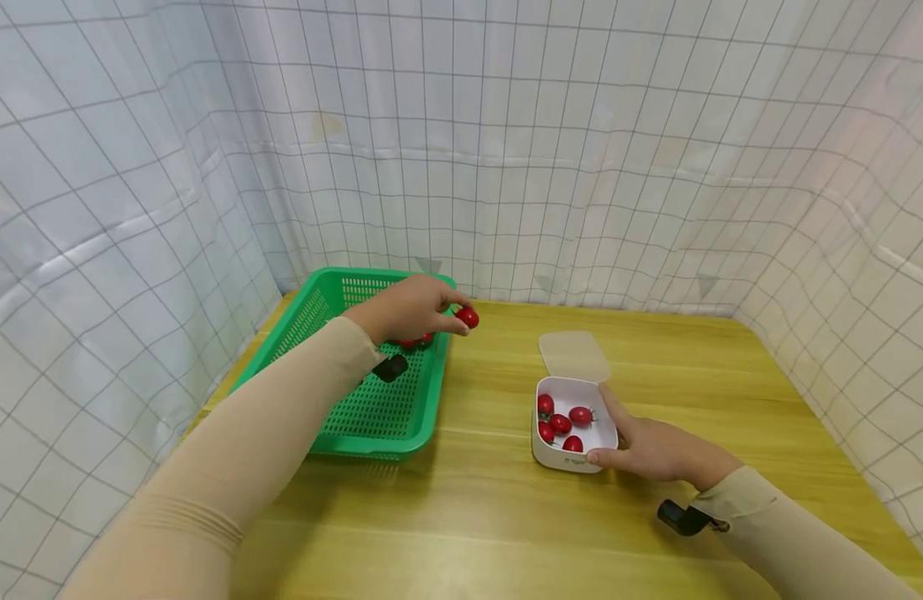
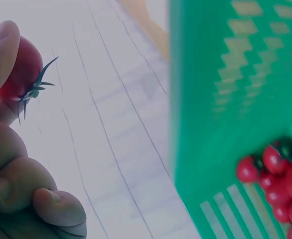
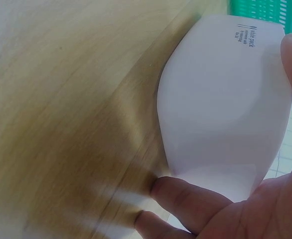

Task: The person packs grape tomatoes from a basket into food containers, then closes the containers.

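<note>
My left hand pinches a red cherry tomato between thumb and finger, over the right rim of a green basket. In the left wrist view, the tomato has a green stem, and its other side is covered by the thumb. A cluster of cherry tomatoes lies in the basket. On the table, a white lidless food container has several cherry tomatoes inside. My right hand grips it on its right side, thumb at the near corner and fingers along the far side.
A translucent lid lies flat just behind the container. The wooden table is bordered at the back and sides by white gridded curtains. Black wrist cameras hang at the left cuff and right cuff.
</note>
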### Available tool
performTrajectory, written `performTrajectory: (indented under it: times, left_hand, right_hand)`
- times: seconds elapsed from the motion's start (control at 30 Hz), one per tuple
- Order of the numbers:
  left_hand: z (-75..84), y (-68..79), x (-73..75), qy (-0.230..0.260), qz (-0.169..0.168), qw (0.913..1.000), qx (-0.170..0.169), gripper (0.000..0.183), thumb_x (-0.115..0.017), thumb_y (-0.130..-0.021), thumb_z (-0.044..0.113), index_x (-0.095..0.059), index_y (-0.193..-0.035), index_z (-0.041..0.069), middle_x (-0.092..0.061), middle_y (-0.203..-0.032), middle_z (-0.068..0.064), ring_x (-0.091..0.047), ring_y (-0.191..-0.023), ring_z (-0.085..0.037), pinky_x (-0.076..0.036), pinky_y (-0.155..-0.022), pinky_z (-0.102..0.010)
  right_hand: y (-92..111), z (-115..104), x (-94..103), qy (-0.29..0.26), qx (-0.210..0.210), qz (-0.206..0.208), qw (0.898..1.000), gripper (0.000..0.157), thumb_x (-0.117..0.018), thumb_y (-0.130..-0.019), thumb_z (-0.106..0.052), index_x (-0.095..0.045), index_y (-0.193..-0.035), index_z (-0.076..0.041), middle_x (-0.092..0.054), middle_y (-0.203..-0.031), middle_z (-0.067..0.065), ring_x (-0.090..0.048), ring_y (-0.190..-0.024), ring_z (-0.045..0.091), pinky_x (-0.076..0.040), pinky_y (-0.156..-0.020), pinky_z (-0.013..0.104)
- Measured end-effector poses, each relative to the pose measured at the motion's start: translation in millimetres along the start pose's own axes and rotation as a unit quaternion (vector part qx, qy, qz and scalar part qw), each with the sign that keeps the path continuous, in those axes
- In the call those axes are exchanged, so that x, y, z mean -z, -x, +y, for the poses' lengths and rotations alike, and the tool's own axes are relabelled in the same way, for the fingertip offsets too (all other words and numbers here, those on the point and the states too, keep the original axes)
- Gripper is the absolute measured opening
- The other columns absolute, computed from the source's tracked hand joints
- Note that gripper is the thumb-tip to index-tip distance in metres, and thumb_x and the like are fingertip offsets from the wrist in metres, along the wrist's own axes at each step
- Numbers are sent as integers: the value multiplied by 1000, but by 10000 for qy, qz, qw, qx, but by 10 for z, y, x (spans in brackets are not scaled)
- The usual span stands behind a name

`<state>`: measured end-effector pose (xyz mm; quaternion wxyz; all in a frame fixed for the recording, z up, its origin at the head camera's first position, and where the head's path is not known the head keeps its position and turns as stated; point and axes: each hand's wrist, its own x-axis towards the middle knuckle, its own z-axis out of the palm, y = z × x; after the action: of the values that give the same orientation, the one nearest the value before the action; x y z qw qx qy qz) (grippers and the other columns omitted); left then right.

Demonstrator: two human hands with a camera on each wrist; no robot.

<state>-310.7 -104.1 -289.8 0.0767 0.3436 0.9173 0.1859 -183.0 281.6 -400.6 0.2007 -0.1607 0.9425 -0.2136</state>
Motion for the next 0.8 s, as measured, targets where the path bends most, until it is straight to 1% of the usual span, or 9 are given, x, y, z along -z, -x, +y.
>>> performTrajectory:
  times: [0.03, 0.1, 0.13, 0.17, 0.2, 0.37, 0.53, 0.67, 0.8]
  left_hand:
    - [50, -20, -19, -35, -37, 9999, -95, 33, -71, -101, 43, -75, -130, 28, -73, -125, 2, -59, -85, -17, -51, -82, -35]
    - [146, -58, -58, -108, -88, 9995, -284, 32, -71, -101, 43, -76, -128, 27, -74, -116, 5, -59, -84, -17, -50, -79, -33]
    - [194, -79, -80, -161, -123, 9990, -395, 31, -71, -100, 42, -76, -127, 26, -74, -112, 5, -58, -86, -17, -50, -80, -33]
    - [240, -99, -103, -260, -148, 9983, -500, 31, -71, -100, 42, -76, -126, 26, -74, -110, 7, -57, -91, -16, -49, -81, -32]
    - [287, -118, -130, -307, -189, 9977, -567, 32, -72, -100, 42, -76, -126, 25, -74, -109, 7, -58, -91, -17, -50, -82, -32]
    - [518, -208, -255, -708, -416, 9928, -868, 36, -71, -100, 45, -75, -128, 23, -74, -110, 6, -61, -98, -17, -53, -89, -33]
    - [707, -319, -392, -1063, -672, 9855, -1141, 37, -71, -99, 48, -73, -128, 25, -73, -105, 7, -62, -95, -15, -53, -84, -31]
    - [840, -391, -511, -1173, -857, 9804, -1327, 35, -71, -100, 46, -73, -128, 26, -72, -103, 8, -61, -95, -15, -53, -85, -29]
    - [943, -448, -632, -1154, -944, 9773, -1508, 31, -71, -101, 42, -73, -126, 24, -72, -103, 10, -61, -95, -14, -53, -87, -27]
  right_hand:
    - [-1, 4, -1, -8, 2, -1, 10000, 121, -67, -96, -63, 11, -168, -5, -39, -162, 32, -55, -139, 43, -42, -115, 64]
    - [-3, 8, -1, -24, 12, 5, 10000, 121, -67, -96, -63, 11, -168, -4, -39, -162, 32, -55, -139, 43, -42, -115, 64]
    - [-4, 11, -1, -34, 13, 3, 10000, 121, -67, -96, -63, 11, -168, -4, -39, -162, 32, -55, -139, 43, -42, -115, 64]
    - [-5, 13, -1, -39, 13, 2, 10000, 121, -67, -96, -63, 11, -168, -4, -39, -162, 32, -55, -139, 43, -42, -115, 64]
    - [-5, 14, 0, -45, 13, -1, 10000, 121, -67, -96, -63, 11, -168, -4, -39, -162, 32, -55, -139, 43, -42, -115, 64]
    - [-10, 17, 4, -36, -8, 4, 10000, 122, -68, -95, -64, 11, -168, -4, -43, -159, 33, -58, -134, 40, -43, -114, 64]
    - [-17, 21, 10, -46, -29, -11, 10000, 122, -68, -95, -63, 11, -168, -4, -45, -158, 33, -59, -132, 39, -44, -113, 64]
    - [-19, 26, 11, -38, -48, -32, 10000, 122, -67, -95, -64, 11, -168, -5, -45, -158, 32, -59, -133, 39, -45, -112, 64]
    - [-18, 25, 8, 0, -86, -55, 9999, 123, -67, -95, -65, 11, -168, -5, -46, -158, 32, -59, -134, 41, -45, -112, 65]
